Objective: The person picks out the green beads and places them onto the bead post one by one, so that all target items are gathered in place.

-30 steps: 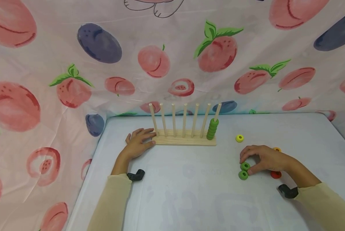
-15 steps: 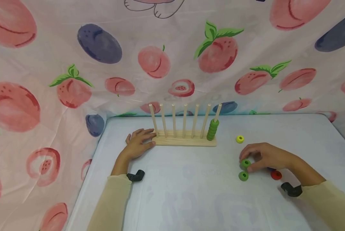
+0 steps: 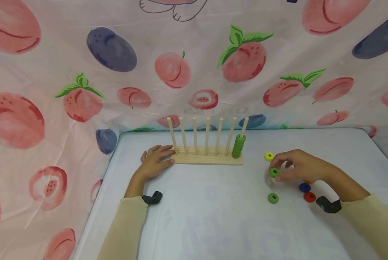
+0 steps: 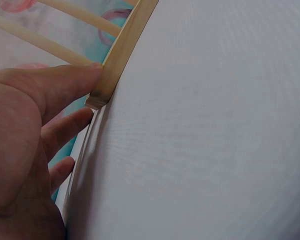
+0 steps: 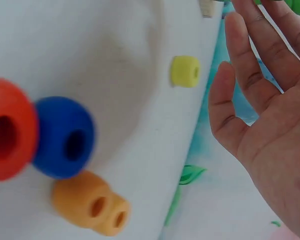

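In the head view my right hand (image 3: 299,166) pinches a green bead (image 3: 274,172) between thumb and fingers, raised off the table. A second green bead (image 3: 273,198) lies below it on the white cloth. My left hand (image 3: 154,161) rests with extended fingers at the left end of a wooden peg rack (image 3: 207,159). Its thumb touches the base's edge in the left wrist view. Several upright pegs stand on the rack; a stack of green beads (image 3: 238,146) fills the lower part of the rightmost one. The right wrist view shows little of the held bead.
A yellow bead (image 3: 269,156) lies just beyond the right hand. Red (image 3: 309,196) and blue (image 3: 305,187) beads sit near the right wrist, beside two orange beads (image 5: 82,198). A fruit-print cloth (image 3: 207,47) hangs behind the table.
My right hand has lifted one green bead away from the other, moving it up and toward the yellow bead. The blue bead has come into sight. The left hand stays put.
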`<state>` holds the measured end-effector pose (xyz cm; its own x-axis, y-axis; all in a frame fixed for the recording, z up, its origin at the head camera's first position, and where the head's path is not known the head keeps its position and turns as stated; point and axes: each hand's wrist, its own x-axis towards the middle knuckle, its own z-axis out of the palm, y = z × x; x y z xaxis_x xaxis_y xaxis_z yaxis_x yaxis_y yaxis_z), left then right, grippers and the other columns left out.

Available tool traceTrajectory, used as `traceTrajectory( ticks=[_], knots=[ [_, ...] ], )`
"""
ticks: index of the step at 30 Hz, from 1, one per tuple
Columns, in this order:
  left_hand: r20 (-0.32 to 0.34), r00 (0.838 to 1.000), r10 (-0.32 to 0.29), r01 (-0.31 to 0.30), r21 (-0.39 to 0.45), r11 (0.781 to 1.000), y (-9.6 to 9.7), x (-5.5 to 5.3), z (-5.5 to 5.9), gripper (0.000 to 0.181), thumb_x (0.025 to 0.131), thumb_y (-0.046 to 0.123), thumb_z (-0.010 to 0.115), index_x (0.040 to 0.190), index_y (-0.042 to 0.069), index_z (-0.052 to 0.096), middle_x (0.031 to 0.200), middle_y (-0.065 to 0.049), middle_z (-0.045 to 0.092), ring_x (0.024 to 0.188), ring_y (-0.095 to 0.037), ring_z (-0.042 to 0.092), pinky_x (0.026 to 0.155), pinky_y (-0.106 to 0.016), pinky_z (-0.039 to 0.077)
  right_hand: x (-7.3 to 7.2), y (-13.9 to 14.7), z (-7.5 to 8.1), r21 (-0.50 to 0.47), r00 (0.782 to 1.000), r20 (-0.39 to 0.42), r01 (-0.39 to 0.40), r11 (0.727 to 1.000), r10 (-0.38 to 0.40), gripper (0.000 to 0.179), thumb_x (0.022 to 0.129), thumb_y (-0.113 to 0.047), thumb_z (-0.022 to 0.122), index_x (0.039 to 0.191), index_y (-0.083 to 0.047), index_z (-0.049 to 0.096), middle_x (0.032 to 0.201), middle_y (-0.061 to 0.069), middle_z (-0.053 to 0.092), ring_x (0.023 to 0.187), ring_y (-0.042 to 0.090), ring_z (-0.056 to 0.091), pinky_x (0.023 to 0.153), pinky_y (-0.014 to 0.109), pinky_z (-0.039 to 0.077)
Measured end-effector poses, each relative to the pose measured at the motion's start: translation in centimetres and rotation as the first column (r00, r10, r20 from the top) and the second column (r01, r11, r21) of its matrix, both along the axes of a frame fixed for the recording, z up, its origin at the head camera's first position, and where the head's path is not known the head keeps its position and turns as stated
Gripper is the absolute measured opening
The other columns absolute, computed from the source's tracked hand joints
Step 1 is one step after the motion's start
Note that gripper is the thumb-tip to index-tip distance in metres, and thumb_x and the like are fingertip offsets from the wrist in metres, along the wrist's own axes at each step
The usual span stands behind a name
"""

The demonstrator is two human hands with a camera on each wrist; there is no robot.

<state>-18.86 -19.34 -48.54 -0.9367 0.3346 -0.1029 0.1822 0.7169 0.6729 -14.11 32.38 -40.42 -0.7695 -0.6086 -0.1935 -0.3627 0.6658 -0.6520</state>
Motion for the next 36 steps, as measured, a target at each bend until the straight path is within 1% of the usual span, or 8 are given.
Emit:
traceTrajectory(
  ticks=[3, 8, 14, 20, 23, 28, 32, 36],
  knots=[
    [-0.002, 1.000, 0.001, -0.001, -0.003, 1.000, 0.1, 0.0, 0.1, 0.048, 0.100, 0.039, 0.064, 0.144, 0.022, 0.060, 0.163, 0.001, 0.042, 0.157, -0.034, 0.012, 0.116, -0.068, -0.012, -0.3, -0.4, 0.8, 0.002, 1.000, -0.020, 0.024, 1.000, -0.024, 0.027, 0.086, -0.039, 0.083, 0.109, -0.028, 0.072, 0.107, -0.016, 0.072, 0.102, 0.003, 0.063, 0.089, 0.033, 0.056],
    [-0.008, 1.000, 0.003, -0.003, -0.003, 1.000, 0.1, 0.0, 0.0, 0.048, 0.099, 0.038, 0.065, 0.144, 0.022, 0.061, 0.162, 0.000, 0.042, 0.156, -0.034, 0.013, 0.116, -0.068, -0.012, -0.6, -1.4, 2.6, -0.015, 0.992, -0.100, 0.076, 0.997, -0.078, 0.024, 0.087, -0.035, 0.082, 0.108, -0.029, 0.073, 0.103, -0.017, 0.070, 0.097, 0.004, 0.062, 0.086, 0.030, 0.057],
    [-0.019, 1.000, 0.001, -0.001, -0.015, 1.000, 0.1, -0.2, -0.3, 0.048, 0.099, 0.040, 0.065, 0.143, 0.024, 0.061, 0.162, 0.002, 0.043, 0.156, -0.034, 0.014, 0.116, -0.069, -0.010, -1.1, -2.6, 4.9, -0.026, 0.964, -0.236, 0.118, 0.993, -0.121, 0.025, 0.089, -0.030, 0.081, 0.111, -0.027, 0.072, 0.098, -0.015, 0.070, 0.095, 0.002, 0.061, 0.085, 0.024, 0.056],
    [-0.024, 1.000, 0.001, -0.001, -0.007, 1.000, 0.0, -0.1, -0.3, 0.048, 0.098, 0.039, 0.066, 0.143, 0.023, 0.062, 0.162, 0.002, 0.043, 0.156, -0.034, 0.015, 0.116, -0.069, -0.011, -1.5, -4.5, 6.8, -0.085, 0.931, -0.303, 0.187, 0.979, -0.204, 0.025, 0.090, -0.026, 0.080, 0.114, -0.026, 0.072, 0.099, -0.014, 0.070, 0.096, 0.002, 0.061, 0.086, 0.019, 0.052],
    [-0.025, 1.000, 0.002, -0.002, -0.009, 1.000, 0.0, -0.1, -0.3, 0.048, 0.098, 0.039, 0.066, 0.143, 0.023, 0.062, 0.162, 0.002, 0.043, 0.156, -0.034, 0.015, 0.115, -0.069, -0.011, -1.7, -5.4, 7.5, -0.135, 0.914, -0.306, 0.234, 0.963, -0.265, 0.025, 0.091, -0.025, 0.079, 0.115, -0.025, 0.073, 0.100, -0.011, 0.071, 0.097, 0.004, 0.060, 0.085, 0.015, 0.050],
    [-0.024, 1.000, 0.004, -0.004, -0.015, 1.000, 0.1, -0.1, -0.3, 0.047, 0.099, 0.039, 0.066, 0.143, 0.024, 0.061, 0.162, 0.003, 0.043, 0.156, -0.033, 0.014, 0.116, -0.068, -0.010, -2.0, -6.8, 8.5, -0.187, 0.880, -0.296, 0.327, 0.926, -0.371, 0.030, 0.093, -0.031, 0.076, 0.121, -0.020, 0.072, 0.107, -0.003, 0.072, 0.098, 0.004, 0.058, 0.084, 0.010, 0.046],
    [-0.022, 1.000, 0.004, -0.004, -0.015, 1.000, 0.1, -0.1, -0.3, 0.047, 0.098, 0.039, 0.066, 0.143, 0.024, 0.062, 0.162, 0.003, 0.043, 0.156, -0.033, 0.014, 0.116, -0.069, -0.010, -2.5, -8.0, 9.1, -0.237, 0.850, -0.283, 0.386, 0.891, -0.444, 0.040, 0.093, -0.038, 0.075, 0.127, -0.019, 0.068, 0.112, 0.000, 0.070, 0.101, 0.007, 0.057, 0.084, 0.011, 0.045],
    [-0.026, 1.000, 0.003, -0.004, -0.021, 1.000, 0.1, -0.1, -0.2, 0.047, 0.098, 0.039, 0.066, 0.143, 0.024, 0.062, 0.162, 0.003, 0.043, 0.156, -0.034, 0.014, 0.116, -0.069, -0.010, -3.0, -9.1, 9.3, -0.286, 0.823, -0.282, 0.419, 0.862, -0.493, 0.043, 0.092, -0.043, 0.075, 0.127, -0.018, 0.067, 0.114, 0.001, 0.070, 0.103, 0.009, 0.057, 0.084, 0.013, 0.045]
  ],
)
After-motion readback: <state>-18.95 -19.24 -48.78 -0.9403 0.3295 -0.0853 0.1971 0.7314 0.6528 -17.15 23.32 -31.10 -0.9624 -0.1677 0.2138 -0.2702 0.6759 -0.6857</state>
